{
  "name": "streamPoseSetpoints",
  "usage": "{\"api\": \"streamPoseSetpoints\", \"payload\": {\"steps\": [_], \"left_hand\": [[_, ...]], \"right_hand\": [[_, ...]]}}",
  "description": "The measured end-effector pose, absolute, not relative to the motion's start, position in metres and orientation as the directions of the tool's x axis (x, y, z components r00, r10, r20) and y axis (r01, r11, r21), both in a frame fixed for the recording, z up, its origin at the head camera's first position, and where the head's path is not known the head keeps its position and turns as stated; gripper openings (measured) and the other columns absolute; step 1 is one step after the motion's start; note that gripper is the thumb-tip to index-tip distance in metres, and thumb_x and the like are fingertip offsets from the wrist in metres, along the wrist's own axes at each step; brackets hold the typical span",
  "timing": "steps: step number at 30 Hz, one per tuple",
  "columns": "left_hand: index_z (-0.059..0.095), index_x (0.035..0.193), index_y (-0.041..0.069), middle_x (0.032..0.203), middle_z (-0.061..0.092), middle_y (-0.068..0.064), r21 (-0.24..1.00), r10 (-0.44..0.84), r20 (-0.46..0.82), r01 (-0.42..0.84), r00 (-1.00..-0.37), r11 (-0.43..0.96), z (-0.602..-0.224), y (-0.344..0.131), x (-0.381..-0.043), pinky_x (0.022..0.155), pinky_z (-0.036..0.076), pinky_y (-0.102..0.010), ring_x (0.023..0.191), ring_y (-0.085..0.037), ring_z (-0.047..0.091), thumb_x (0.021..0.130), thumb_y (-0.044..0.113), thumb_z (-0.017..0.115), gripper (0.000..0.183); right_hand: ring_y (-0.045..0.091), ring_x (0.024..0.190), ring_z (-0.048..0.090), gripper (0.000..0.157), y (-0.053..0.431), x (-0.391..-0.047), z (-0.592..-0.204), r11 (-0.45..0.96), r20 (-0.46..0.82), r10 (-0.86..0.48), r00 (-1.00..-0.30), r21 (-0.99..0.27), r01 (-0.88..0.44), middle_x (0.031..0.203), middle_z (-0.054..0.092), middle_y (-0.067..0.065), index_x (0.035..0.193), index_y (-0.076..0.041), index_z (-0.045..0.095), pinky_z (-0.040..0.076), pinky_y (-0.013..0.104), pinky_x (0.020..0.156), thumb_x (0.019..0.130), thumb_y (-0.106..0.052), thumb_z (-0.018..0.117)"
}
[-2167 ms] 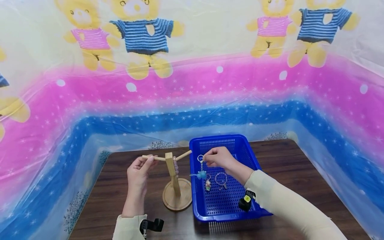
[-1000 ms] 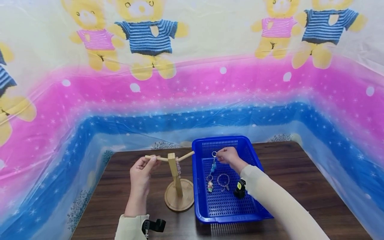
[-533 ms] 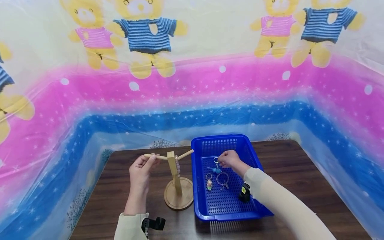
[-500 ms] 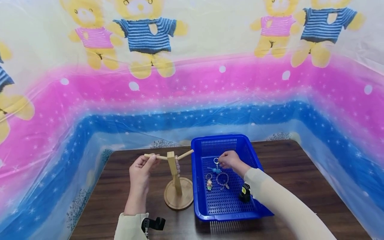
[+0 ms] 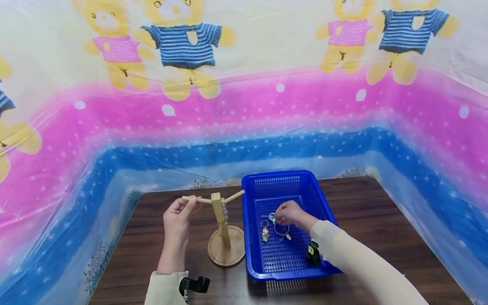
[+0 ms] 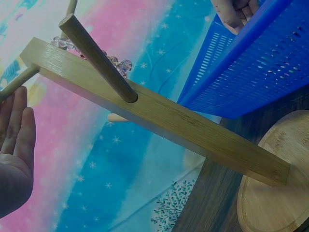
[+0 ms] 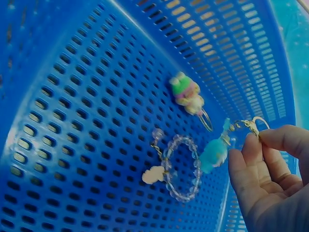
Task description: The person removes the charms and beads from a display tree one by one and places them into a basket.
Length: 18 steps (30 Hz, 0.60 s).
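Observation:
My left hand [image 5: 177, 218] pinches a left peg of the wooden jewellery stand [image 5: 225, 238] between thumb and fingers. A beaded bracelet [image 5: 224, 210] hangs on another peg, close to the post. Inside the blue basket [image 5: 259, 276], my right hand [image 5: 290, 213] pinches the ring end of a keychain; its fluffy blue charm [image 7: 215, 152] shows in the right wrist view, low over the basket floor. Beside it lie a clear beaded bracelet [image 7: 183, 195] with a pale charm and a keychain with a small green-hatted figure [image 7: 188, 94].
The basket stands just right of the stand's round base [image 5: 217, 254] on a dark wooden table [image 5: 131, 254]. A printed bear curtain [image 5: 244, 114] surrounds the table's back and sides. Black wrist cameras are strapped at both sleeves.
My right hand has moved from the basket's left rim, beside the stand, back over the basket and down into it, lowering the blue keychain. My left hand stays on the peg.

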<state>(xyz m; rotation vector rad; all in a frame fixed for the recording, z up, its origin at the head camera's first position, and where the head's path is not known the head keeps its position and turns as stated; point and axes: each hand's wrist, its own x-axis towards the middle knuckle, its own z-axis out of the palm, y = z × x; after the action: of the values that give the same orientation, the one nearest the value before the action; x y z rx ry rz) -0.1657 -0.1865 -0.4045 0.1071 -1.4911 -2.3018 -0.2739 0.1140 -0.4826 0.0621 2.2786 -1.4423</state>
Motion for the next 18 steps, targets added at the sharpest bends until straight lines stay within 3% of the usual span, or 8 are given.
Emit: {"api": "streamPoseSetpoints", "payload": {"steps": [4,10,18], "left_hand": [[0.073,0.082,0.018,0.079,0.078,0.009,0.893,-0.370,0.144,0.282,-0.918,-0.351,-0.4038,-0.1866,-0.1658,0.077,0.065,-0.018,0.074,-0.001,0.075,0.098,-0.007,0.059,0.033],[0.073,0.082,0.018,0.079,0.078,0.009,0.896,-0.365,0.138,0.273,-0.921,-0.350,-0.4037,-0.1869,-0.1648,0.077,0.065,-0.018,0.074,-0.001,0.075,0.098,-0.006,0.060,0.032],[0.073,0.081,0.018,0.079,0.078,0.009,0.894,-0.364,0.135,0.271,-0.922,-0.356,-0.4037,-0.1869,-0.1648,0.077,0.065,-0.018,0.074,-0.001,0.075,0.098,-0.006,0.060,0.033]], "right_hand": [[0.013,0.066,0.061,0.007,0.1110,-0.2715,-0.4835,0.456,-0.407,-0.179,-0.896,-0.841,0.291,0.077,0.067,0.004,0.091,0.004,0.070,0.066,0.043,0.085,0.087,0.004,0.064],[0.013,0.065,0.060,0.005,0.1105,-0.2711,-0.4839,0.456,-0.423,-0.187,-0.886,-0.837,0.303,0.078,0.066,0.004,0.087,0.002,0.069,0.066,0.041,0.083,0.087,0.004,0.064],[0.011,0.063,0.063,0.010,0.1115,-0.2711,-0.4865,0.523,-0.441,-0.226,-0.869,-0.807,0.274,0.079,0.071,0.005,0.094,0.005,0.073,0.067,0.038,0.077,0.087,0.003,0.067]]}}
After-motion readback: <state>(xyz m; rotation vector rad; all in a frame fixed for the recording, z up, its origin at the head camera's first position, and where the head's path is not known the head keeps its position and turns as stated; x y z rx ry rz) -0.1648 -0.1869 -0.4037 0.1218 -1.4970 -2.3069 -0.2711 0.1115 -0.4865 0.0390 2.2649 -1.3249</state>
